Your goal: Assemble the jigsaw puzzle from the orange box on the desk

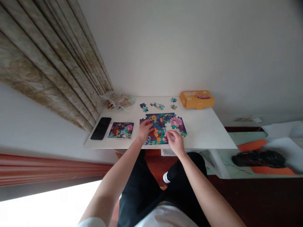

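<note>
A colourful, partly assembled jigsaw puzzle [156, 136] lies near the front edge of the white table. White table shows through a gap at its right side. My left hand [145, 130] rests on the puzzle's left part, its fingers bent and slightly apart, with nothing visible in them. Over the gap's lower left edge is my right hand [176, 142], thumb and forefinger pinched around what looks like a small puzzle piece, mostly hidden by the fingers. Loose puzzle pieces [158, 106] are scattered behind the puzzle, with more pieces [174, 100] farther right.
Left of the puzzle lie a printed reference picture [121, 130] and a black phone [101, 128]. A clear plastic bag [118, 100] with small contents sits at the back left. An orange box [197, 99] stands at the back right, against the wall. A curtain [59, 56] hangs at left.
</note>
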The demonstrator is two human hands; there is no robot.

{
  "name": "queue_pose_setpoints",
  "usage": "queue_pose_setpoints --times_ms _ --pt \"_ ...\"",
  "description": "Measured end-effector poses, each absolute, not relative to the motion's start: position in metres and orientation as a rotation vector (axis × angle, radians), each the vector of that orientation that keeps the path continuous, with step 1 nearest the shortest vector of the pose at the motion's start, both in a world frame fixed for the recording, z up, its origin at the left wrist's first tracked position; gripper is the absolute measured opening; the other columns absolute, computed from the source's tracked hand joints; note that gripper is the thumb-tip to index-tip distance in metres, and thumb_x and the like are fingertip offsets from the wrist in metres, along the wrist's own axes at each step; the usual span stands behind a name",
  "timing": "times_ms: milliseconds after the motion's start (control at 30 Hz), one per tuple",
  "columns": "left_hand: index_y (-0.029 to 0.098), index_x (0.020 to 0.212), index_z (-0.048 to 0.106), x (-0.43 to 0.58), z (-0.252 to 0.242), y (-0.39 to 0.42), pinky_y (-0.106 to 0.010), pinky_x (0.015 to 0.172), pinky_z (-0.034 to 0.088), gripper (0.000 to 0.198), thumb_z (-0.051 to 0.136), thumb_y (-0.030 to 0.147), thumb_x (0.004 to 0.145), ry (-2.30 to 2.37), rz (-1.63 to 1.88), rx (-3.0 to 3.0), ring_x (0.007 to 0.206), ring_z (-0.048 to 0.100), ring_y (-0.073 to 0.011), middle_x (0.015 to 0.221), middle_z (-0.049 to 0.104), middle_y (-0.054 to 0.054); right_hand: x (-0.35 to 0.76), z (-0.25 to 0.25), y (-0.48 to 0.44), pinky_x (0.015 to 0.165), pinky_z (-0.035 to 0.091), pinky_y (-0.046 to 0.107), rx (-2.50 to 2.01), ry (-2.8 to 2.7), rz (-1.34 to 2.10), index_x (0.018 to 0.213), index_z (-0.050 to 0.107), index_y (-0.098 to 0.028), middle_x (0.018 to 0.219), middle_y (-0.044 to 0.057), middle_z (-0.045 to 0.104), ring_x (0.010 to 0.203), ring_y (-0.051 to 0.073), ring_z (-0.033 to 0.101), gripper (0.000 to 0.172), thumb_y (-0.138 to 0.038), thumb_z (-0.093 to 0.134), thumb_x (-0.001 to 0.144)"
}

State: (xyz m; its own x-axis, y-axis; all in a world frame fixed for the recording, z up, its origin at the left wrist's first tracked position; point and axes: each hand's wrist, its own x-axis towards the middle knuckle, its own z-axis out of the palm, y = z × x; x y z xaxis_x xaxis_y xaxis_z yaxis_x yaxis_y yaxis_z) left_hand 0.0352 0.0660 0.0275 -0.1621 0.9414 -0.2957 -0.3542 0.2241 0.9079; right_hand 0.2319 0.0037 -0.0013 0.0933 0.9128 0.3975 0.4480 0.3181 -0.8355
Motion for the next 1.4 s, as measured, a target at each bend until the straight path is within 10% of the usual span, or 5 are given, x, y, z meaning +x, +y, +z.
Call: queue_pose_setpoints --times_ms 667,1033,1400 --pt "0.019 0.087 0.067 0.115 0.024 0.008 -0.029 0.070 0.056 0.016 0.074 0.033 0.083 1.264 1.187 1.122 0.071 0.070 -0.0172 0.078 0.072 -0.002 0.247 0.003 -0.008 0.060 0.054 0.033 -1.230 -0.878 1.048 0.120 0.062 -0.025 0.075 -0.002 0.067 0.060 0.018 0.062 0.056 -0.057 0.079 0.078" --pt "0.023 0.137 0.066 0.055 0.022 0.008 -0.062 0.127 0.023 0.045 0.067 0.040 0.095 1.614 0.631 2.412 0.145 0.049 -0.0355 0.151 0.058 -0.017 0.360 -0.001 0.028 0.050 0.044 0.025 -1.368 -1.107 0.935 0.122 0.069 -0.020 0.086 0.003 0.070 0.065 0.017 0.064 0.062 -0.059 0.078 0.075" --pt "0.023 0.141 0.065 0.057 0.014 0.003 -0.059 0.127 0.024 0.046 0.055 0.042 0.100 1.635 0.640 2.440 0.146 0.048 -0.0346 0.151 0.059 -0.016 0.352 0.020 0.176 0.095 0.055 0.045 -1.381 -1.454 0.935 0.081 0.078 -0.020 0.091 0.006 0.080 0.091 0.024 0.071 0.010 -0.029 0.074 0.077"
